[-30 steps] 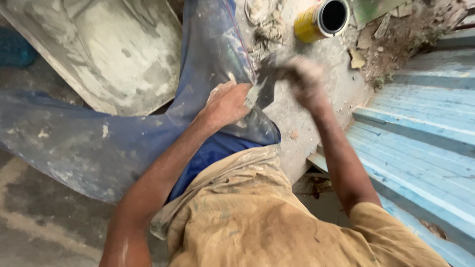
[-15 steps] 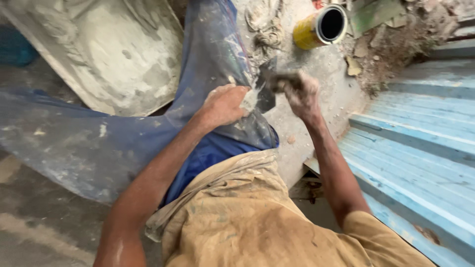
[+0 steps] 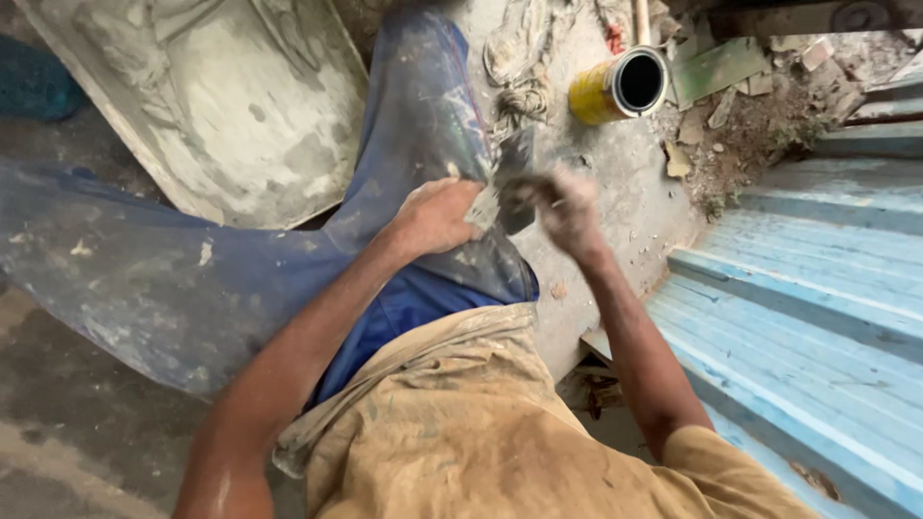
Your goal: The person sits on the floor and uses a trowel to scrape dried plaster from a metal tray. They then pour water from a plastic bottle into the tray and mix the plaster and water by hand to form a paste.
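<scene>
My left hand (image 3: 435, 216) rests on my right thigh, which is in plaster-smeared blue trousers (image 3: 423, 115). Its fingers pinch a small pale scraper blade (image 3: 484, 208). My right hand (image 3: 569, 207), dusty and motion-blurred, is closed on a dark flat tool (image 3: 512, 178) whose face meets the pale blade just right of my left hand. The two hands are almost touching over the thigh. I cannot tell the dark tool's exact kind because of the blur.
A yellow tin can (image 3: 615, 86) lies on its side on the dusty floor beyond my hands. Nearby are a crumpled rag (image 3: 524, 91) and rubble (image 3: 740, 125). A large grey plaster slab (image 3: 221, 106) lies at the left. A blue wooden panel (image 3: 817, 288) lies at the right.
My right hand has come down and slightly left, closer to my left hand, carrying the dark tool against the pale blade. My left hand has stayed on the thigh.
</scene>
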